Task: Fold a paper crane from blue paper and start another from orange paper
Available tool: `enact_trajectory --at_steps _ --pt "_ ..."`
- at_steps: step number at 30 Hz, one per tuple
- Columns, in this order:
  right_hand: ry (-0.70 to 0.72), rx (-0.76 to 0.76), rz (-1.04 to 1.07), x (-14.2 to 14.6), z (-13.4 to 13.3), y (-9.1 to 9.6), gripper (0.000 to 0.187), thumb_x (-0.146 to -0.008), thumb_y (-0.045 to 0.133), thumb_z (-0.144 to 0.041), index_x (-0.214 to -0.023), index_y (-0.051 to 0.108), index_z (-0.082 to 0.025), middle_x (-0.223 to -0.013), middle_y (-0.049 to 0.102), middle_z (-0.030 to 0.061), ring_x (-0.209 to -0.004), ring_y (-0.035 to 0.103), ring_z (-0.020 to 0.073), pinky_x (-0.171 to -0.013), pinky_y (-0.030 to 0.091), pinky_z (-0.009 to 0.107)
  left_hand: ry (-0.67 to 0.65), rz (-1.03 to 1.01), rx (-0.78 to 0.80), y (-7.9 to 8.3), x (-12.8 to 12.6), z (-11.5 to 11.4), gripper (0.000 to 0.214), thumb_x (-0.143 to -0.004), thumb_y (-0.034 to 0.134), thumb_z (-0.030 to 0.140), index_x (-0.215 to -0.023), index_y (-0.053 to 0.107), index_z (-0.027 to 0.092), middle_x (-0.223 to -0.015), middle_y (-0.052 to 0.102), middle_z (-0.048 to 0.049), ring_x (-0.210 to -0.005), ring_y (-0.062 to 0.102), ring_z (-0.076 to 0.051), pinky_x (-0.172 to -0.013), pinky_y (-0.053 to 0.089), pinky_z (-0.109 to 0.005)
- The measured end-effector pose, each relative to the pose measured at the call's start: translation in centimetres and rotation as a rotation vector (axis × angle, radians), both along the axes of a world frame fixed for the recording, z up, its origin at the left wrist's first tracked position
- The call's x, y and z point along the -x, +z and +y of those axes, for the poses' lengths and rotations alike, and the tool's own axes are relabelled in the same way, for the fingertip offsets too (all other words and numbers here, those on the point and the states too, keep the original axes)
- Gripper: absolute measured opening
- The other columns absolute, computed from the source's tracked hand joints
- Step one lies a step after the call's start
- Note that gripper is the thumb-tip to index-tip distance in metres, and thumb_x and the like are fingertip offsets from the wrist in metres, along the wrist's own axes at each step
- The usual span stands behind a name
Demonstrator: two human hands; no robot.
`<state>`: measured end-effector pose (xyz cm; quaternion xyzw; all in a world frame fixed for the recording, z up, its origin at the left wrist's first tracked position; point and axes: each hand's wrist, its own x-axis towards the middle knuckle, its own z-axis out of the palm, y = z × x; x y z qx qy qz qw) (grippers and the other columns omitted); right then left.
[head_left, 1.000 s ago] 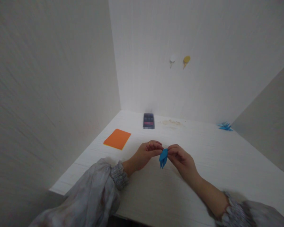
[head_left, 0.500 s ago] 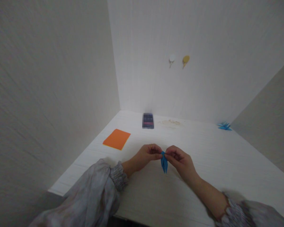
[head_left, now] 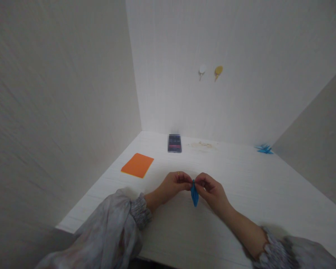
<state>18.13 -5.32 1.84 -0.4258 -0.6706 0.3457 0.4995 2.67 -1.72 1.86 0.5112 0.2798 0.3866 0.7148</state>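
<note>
A small piece of folded blue origami paper (head_left: 195,197) hangs point-down between my hands above the white table. My left hand (head_left: 176,184), with a ring on one finger, pinches its upper left edge between thumb and fingertips. From the other side, my right hand (head_left: 211,189) grips the top right edge with thumb and forefinger. Fingertips of both hands nearly meet at the upper end and cover part of it. The lower part shows as one narrow pointed shape.
A stack of orange paper squares (head_left: 137,165) lies to the left on the white table (head_left: 168,235). A pixelated dark object (head_left: 174,143) stands near the back wall. Folded blue paper pieces (head_left: 264,149) rest in the far right corner. Two hooks, white (head_left: 202,70) and yellow (head_left: 218,71), are on the wall.
The blue paper's lower end showed two split points before; now they look closed together into one. Both hands stay almost in place, the right shifted very slightly left.
</note>
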Motion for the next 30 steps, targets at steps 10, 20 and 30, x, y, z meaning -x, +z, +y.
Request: enact_trajectory --at_steps 10,20,30 --pt "-0.045 0.058 0.014 0.0 0.2 -0.1 0.011 -0.07 0.059 -0.026 -0.075 0.053 -0.019 -0.062 0.05 -0.0019 -0.058 0.049 0.0107 -0.054 0.043 0.022 0.029 -0.025 0.002 -0.2 0.0 0.1 0.031 -0.049 0.075 0.018 -0.071 0.056 0.011 -0.067 0.062 -0.0004 -0.063 0.058 -0.011 -0.067 0.045 -0.027" --pt "0.032 -0.003 -0.062 -0.4 0.8 -0.3 0.017 -0.075 0.056 -0.026 -0.091 0.06 -0.023 -0.079 0.052 0.0025 -0.07 0.051 0.0141 -0.061 0.044 0.026 0.158 -0.049 -0.04 -0.7 0.0 0.3 0.033 -0.049 0.074 0.012 -0.077 0.056 0.013 -0.07 0.066 -0.0006 -0.068 0.062 -0.014 -0.068 0.048 -0.027" --pt "0.01 -0.109 -0.164 -0.5 0.8 -0.1 0.012 -0.077 0.054 -0.025 -0.088 0.059 -0.023 -0.08 0.053 0.0026 -0.071 0.052 0.0144 -0.064 0.045 0.027 0.241 0.099 -0.187 -0.9 0.1 0.2 0.025 -0.055 0.071 0.018 -0.077 0.058 0.015 -0.072 0.067 -0.0013 -0.069 0.063 -0.016 -0.069 0.049 -0.029"
